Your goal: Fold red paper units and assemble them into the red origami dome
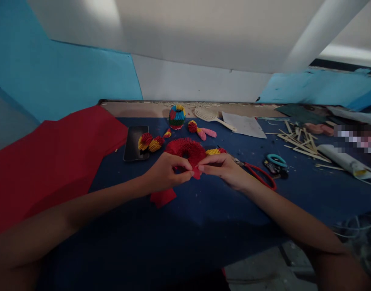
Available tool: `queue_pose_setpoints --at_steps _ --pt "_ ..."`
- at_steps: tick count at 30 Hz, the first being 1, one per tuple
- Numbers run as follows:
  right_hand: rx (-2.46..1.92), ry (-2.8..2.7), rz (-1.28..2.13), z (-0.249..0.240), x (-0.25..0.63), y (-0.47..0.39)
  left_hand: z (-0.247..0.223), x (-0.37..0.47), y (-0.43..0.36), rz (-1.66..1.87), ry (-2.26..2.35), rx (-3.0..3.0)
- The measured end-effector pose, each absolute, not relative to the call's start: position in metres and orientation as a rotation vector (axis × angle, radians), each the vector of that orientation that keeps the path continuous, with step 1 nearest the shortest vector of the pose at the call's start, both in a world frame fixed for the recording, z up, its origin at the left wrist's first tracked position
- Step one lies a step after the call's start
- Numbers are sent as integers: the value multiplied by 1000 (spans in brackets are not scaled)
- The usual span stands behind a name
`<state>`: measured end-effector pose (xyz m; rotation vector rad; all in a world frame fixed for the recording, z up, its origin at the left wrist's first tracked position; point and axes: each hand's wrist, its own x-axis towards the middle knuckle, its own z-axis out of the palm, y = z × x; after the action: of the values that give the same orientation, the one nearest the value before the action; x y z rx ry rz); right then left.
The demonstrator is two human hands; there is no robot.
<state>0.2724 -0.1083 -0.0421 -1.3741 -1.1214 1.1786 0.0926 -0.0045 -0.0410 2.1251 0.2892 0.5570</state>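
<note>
Between my two hands is a small piece of red paper [196,173], pinched from both sides by thumbs and forefingers. My left hand [170,171] grips its left side, fingers closed. On the other side my right hand [223,169] pinches it too. Just behind the fingers lies a red ring of folded paper pieces [185,147], its front partly hidden by my hands. More red paper pieces [163,197] lie on the table below my left wrist. A yellow and red folded-paper piece [215,151] shows behind my right hand.
Large red paper sheets [66,161] cover the left side. A phone [136,143] lies under a red-yellow paper piece [150,142]. Behind are a multicoloured paper ball [177,117] and a hairbrush [206,114]. Rightward are red-handled scissors [262,176], a blue ring [276,160] and wooden sticks [303,141].
</note>
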Motion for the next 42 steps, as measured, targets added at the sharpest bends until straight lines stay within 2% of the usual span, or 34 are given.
queue_pose_setpoints --at_steps 4,12,15,18,23,26,30,36,42 --pt "-1389 -1356 992 -42 273 -110 -42 93 -6 580 282 2138" --pt "-1391 -1931 279 -45 270 -113 -43 92 -7 536 398 2344" --pt "-1379 -2097 118 -46 269 -114 -45 93 -6 495 415 2381" --pt "-1411 -2098 142 -46 268 -115 -48 95 -3 503 392 2413" --pt "-1429 -1764 525 -46 262 -113 -53 95 0 826 248 2459" --pt "-1405 -1609 601 -50 259 -112 -55 96 -1 951 187 2465" --pt "-1352 -1578 465 -55 256 -111 -57 97 -6 955 237 2447" --pt "-1342 -1734 253 -51 257 -112 -54 96 -9 745 357 2346" --pt "-1355 -1981 -316 -50 260 -117 -53 96 -9 698 420 2307"
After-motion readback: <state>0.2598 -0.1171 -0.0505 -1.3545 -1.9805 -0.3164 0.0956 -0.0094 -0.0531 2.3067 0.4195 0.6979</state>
